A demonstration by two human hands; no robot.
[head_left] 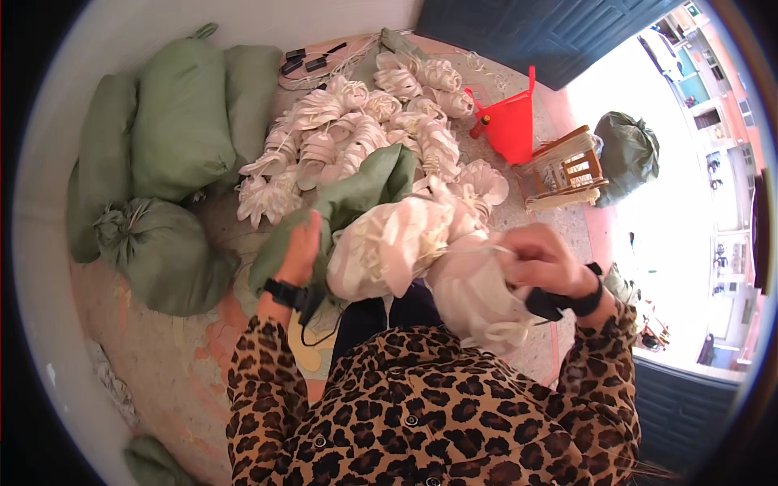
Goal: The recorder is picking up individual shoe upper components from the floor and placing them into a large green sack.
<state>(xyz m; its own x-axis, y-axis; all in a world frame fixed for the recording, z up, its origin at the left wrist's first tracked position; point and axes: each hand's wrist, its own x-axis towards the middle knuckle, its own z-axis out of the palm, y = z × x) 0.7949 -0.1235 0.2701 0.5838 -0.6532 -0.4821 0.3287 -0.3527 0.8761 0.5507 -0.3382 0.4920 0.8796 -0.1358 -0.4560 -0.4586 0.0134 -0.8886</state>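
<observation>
My left hand [301, 245] lies against a dark green cloth sack [369, 182], its fingers stretched and held together. Beside it, above my lap, rests a pale pink-white bundle [389, 243] of layered soft pieces that look like gloves. My right hand [541, 257] is closed in a pinch on a thin white string [478, 248], which runs left toward that bundle. Under the right hand sits another pale bundle [480, 292], partly covered by the hand. Beyond both hands spreads a heap of similar bundles [348, 138] on the floor.
Several stuffed green sacks [180, 121] stand against the left wall. Right of the heap are a red bag [510, 121], a small wooden stool [567, 172] and a tied green sack [628, 158] by the bright doorway. Black cables and small adapters [304, 63] lie behind the heap.
</observation>
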